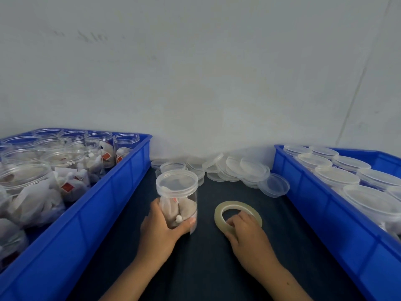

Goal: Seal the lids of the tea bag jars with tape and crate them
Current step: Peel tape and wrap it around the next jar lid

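A clear plastic jar (177, 192) with tea bags inside and a clear lid on top stands upright on the dark table mat. My left hand (159, 229) grips its lower half from the left. A roll of clear tape (236, 208) lies flat to the right of the jar. My right hand (245, 233) holds the roll's near edge, fingers curled into its hole and thumb on the outer rim. The blue crate on the left (91, 216) holds several open jars of tea bags. The blue crate on the right (321, 205) holds several lidded jars.
A heap of loose clear lids (236, 170) lies at the back of the mat against the white wall. The dark mat (208, 268) runs between the two crates.
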A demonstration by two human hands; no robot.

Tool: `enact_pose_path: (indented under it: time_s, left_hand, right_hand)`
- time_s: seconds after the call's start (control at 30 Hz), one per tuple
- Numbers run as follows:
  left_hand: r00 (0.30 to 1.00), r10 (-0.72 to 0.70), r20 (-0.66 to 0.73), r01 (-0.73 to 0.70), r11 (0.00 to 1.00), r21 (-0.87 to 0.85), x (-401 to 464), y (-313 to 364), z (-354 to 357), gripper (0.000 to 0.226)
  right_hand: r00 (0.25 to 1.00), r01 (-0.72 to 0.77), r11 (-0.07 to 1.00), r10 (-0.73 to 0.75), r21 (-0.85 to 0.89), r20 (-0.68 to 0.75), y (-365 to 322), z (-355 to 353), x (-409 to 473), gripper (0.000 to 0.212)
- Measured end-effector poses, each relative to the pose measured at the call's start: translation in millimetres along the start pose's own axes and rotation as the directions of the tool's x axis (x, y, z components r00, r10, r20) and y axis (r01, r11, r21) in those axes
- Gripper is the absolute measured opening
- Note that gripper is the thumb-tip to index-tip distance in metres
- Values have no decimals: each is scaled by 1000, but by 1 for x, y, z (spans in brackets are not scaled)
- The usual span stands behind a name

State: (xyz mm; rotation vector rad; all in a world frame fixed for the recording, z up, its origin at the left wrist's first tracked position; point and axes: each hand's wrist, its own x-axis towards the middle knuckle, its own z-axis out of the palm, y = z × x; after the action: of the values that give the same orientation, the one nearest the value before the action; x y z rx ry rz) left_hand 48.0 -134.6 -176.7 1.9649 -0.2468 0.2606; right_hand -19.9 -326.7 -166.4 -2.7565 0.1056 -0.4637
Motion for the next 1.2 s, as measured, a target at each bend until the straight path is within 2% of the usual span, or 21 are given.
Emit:
enact_pose_path:
  time_s: [0.07,0.13,0.2,0.23,0.27,0.3,0.33,0.4,0.47,0.53,0.63,0.73,0.8,0.9,1.1,1.2]
  left_hand:
    - [994,61,-86,-62,998,-8,-5,7,1,89]
    - [931,250,-265,-235,968,87,-11,17,0,87]
    - [747,523,-410,-440,852,283,-14,25,-4,69]
    - [651,637,-414,-516,771,373,-15,27,-6,58]
    - [580,726,-370,-579,686,441,-16,29,-6,48]
    - [546,788,-285,-636,611,471,-17,30,-5,38]
    - [548,817,-178,-688,561,460,-19,30,-3,32]
    - [615,788,20,-738,566,368,-23,31,3,31]
    - [717,684,131,-692,676,254,-27,32,8,38]
    - [810,562,168,-583,802,129,-29,30,11,46]
    - [881,433,193,-436,899,-27,-28,26,11,58]
    - [890,402,213,-388,915,-106,-30,28,10,58]
    - [891,404,208,-383,914,-135,-33,30,11,58]
    - [863,475,171,-469,880,-76,-35,34,10,51]
    - [816,577,27,-578,816,18,-35,37,6,36]
    - [808,590,11,-590,807,19,-34,38,4,27]
  right_hand:
    - [999,-34,999,34,7,-2,-1,-1,0,10]
    - [998,-63,997,63,40,-13,0,-1,0,7]
    - [995,-91,981,98,169,-34,-1,-3,-1,8]
    - [992,-105,954,121,281,-40,-3,-4,-2,11]
    - [988,-117,908,147,403,-43,-5,-4,-3,12]
    - [984,-127,848,174,515,-44,-8,-5,-4,10]
    - [980,-127,784,193,607,-44,-11,-5,-5,8]
    - [981,-97,676,187,730,-42,-17,-5,-9,9]
    - [987,-53,613,150,788,-50,-23,-7,-13,16]
    - [991,-22,569,124,822,-59,-27,-7,-15,23]
    - [995,4,522,80,853,-53,-35,-6,-18,35]
    - [999,22,483,21,875,-37,-39,-3,-20,46]
    - [999,37,462,-12,886,-36,-40,-3,-20,40]
    - [997,65,454,-62,889,-41,-41,-4,-22,32]
    - [997,76,542,-30,837,-71,-44,0,-25,38]
    - [996,89,598,-43,797,-79,-47,-3,-26,29]
